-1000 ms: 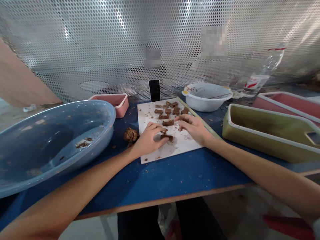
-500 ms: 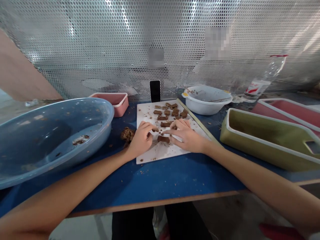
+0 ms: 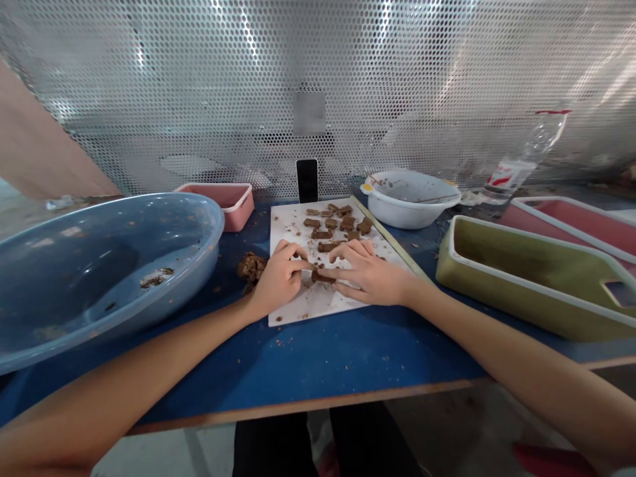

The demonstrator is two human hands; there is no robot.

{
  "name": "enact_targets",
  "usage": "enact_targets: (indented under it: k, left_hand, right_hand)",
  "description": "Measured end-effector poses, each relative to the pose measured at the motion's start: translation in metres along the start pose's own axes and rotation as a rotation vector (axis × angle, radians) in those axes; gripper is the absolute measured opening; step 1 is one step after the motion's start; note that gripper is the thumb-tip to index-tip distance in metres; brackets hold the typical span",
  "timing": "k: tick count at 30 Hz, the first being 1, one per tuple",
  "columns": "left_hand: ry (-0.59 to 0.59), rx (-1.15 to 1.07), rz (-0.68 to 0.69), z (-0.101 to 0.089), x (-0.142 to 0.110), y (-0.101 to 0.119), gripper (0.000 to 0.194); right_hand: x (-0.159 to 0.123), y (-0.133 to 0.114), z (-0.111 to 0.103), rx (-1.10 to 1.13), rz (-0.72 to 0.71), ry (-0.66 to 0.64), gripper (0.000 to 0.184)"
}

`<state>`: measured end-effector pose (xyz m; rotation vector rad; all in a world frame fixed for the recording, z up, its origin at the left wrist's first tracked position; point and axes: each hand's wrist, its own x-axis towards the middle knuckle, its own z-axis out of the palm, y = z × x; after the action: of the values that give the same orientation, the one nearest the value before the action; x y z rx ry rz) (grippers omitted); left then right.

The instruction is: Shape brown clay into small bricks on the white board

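A short brown bar of clay-like or doughy material (image 3: 324, 277) lies on the white board (image 3: 318, 306), partly covered by my fingers. At its left end my left hand (image 3: 281, 273) pinches with thumb and forefinger. My right hand (image 3: 373, 273) reaches over from the other side, forefinger along the bar's far edge and thumb at its near edge. The fingertips of both hands nearly meet there. Farther up the board sit several shaped brown pieces (image 3: 330, 224), with another bar (image 3: 328, 247) just beyond my fingers. A rough brown lump (image 3: 252, 266) rests left of the board, by my left wrist.
A large blue basin (image 3: 199, 248) stands at left, with a pink bin (image 3: 239, 211) behind it. A phone (image 3: 307, 180) leans against the perforated metal sheet (image 3: 238, 99). Right are a white bowl (image 3: 412, 211), a green bin (image 3: 517, 291), a pink bin (image 3: 561, 211) and a bottle (image 3: 514, 173).
My fingertips have come closer together and now cover more of the brown bar. My right forefinger has shifted left and down onto it.
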<state>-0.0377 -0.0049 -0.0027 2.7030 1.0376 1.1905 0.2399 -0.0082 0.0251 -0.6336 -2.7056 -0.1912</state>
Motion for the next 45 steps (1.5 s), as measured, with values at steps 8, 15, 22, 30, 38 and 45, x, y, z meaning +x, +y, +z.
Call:
enact_targets:
  k: [8,15,22,30,38,45]
  left_hand:
    - [0.005,-0.003,0.028,-0.001,0.000,0.000,0.054]
    - [-0.008,-0.006,0.021,-0.001,0.000,-0.001,0.055]
    - [-0.003,-0.013,0.015,-0.002,0.000,0.001,0.056]
    - [0.005,-0.017,0.029,-0.002,0.001,0.002,0.054]
    - [0.061,-0.042,-0.024,0.000,0.001,0.001,0.054]
    - [-0.075,-0.033,-0.018,0.000,0.002,0.004,0.041]
  right_hand:
    - [0.001,-0.001,0.000,-0.007,0.005,0.011,0.038]
    - [0.001,-0.001,-0.001,-0.041,-0.009,0.042,0.038]
    - [0.002,-0.001,0.002,-0.052,-0.013,0.082,0.033]
    - [0.002,-0.001,0.000,-0.094,-0.025,0.092,0.033]
    - [0.001,-0.002,-0.002,-0.081,0.036,0.173,0.031]
    - [0.005,-0.011,0.007,-0.090,0.188,0.236,0.025]
